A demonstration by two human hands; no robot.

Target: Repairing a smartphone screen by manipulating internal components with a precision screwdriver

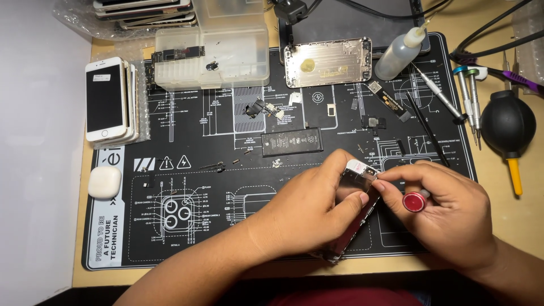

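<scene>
Over the black repair mat [187, 238], left hand [309, 212] grips a phone screen panel [354, 212], right hand [447, 212] clenches a red-capped screwdriver [414, 202]

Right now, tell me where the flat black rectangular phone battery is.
In the head view, the flat black rectangular phone battery lies mid-mat on the black repair mat, just above the left hand and below the bare silver phone housing.
</scene>
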